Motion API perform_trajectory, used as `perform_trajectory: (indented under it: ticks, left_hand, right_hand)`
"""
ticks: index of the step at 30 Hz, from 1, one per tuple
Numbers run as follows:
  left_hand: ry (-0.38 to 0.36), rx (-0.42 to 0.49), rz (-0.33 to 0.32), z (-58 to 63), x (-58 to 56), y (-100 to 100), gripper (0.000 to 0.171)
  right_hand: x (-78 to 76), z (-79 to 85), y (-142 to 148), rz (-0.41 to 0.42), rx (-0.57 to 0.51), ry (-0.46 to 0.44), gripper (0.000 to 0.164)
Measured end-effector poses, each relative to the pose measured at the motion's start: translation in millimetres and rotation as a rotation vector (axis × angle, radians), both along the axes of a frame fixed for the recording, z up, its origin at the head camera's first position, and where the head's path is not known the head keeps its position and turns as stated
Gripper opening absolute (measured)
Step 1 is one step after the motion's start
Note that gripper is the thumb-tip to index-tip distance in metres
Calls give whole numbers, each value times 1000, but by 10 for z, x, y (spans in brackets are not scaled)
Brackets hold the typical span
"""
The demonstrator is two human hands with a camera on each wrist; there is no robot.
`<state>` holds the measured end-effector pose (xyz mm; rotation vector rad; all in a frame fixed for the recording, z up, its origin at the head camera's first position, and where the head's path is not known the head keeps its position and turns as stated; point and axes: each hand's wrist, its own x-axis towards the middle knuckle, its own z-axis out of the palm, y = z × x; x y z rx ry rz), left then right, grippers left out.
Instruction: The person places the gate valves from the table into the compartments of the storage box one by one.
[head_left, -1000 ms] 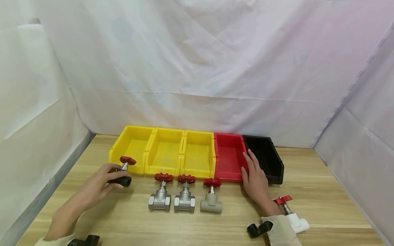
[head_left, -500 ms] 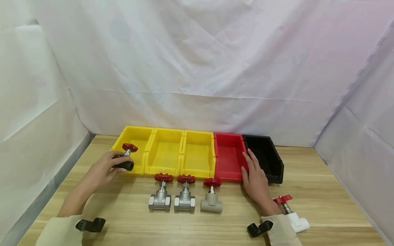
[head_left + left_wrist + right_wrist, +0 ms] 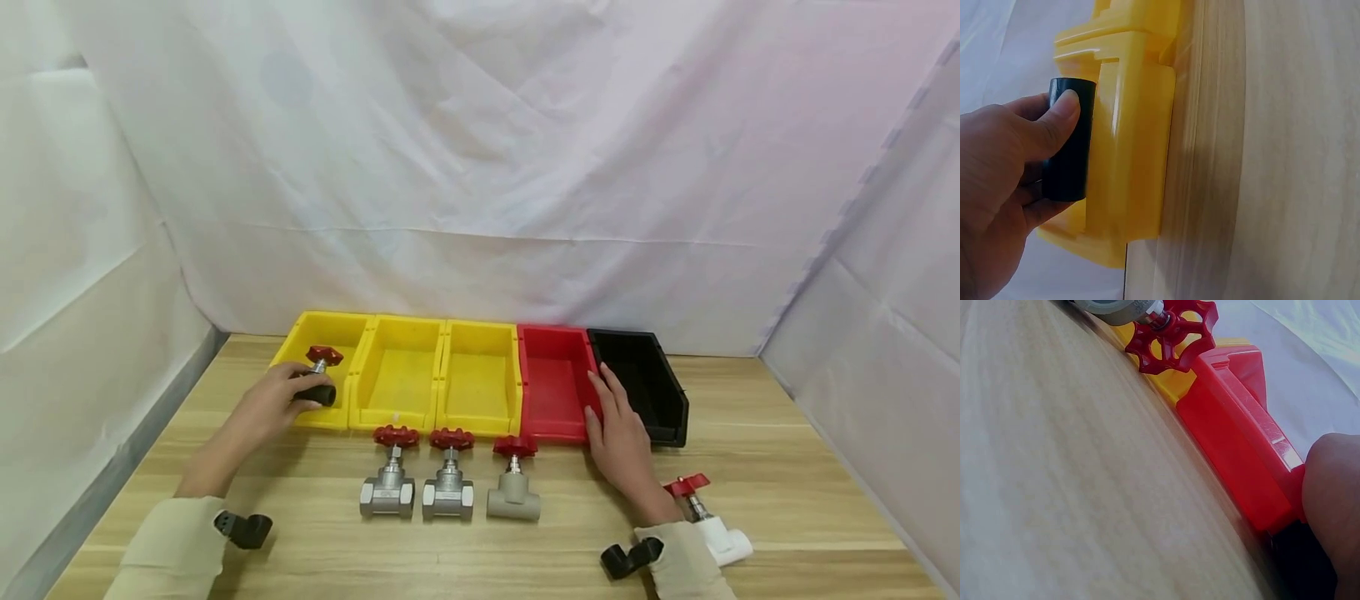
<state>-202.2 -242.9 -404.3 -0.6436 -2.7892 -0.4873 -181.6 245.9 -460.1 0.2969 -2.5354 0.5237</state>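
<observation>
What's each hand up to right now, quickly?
Left hand: holding the black valve over the leftmost yellow bin.
Right hand: open, holding nothing, fingers where the red bin meets the black bin.

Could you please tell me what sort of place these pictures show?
Probably a small sorting station or staged booth: white sheeting hangs behind and beside a wood-grain table, which bears a row of coloured bins and several red-handled valves.
</observation>
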Motion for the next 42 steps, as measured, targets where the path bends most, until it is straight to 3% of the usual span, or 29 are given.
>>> perform_trajectory:
  ticks: [12, 28, 42]
  left_hand:
    - [-99, -32, 50, -75, -166, 68, 32]
    - [-182, -38, 20, -109, -360, 101, 32]
    - [-210, -68, 25, -147, -402, 110, 34]
  right_hand:
    - [-5, -7, 2, 3, 1, 7, 62]
    - [-2, -1, -5, 17, 2, 21, 61]
    - [-1, -4, -6, 9, 3, 16, 60]
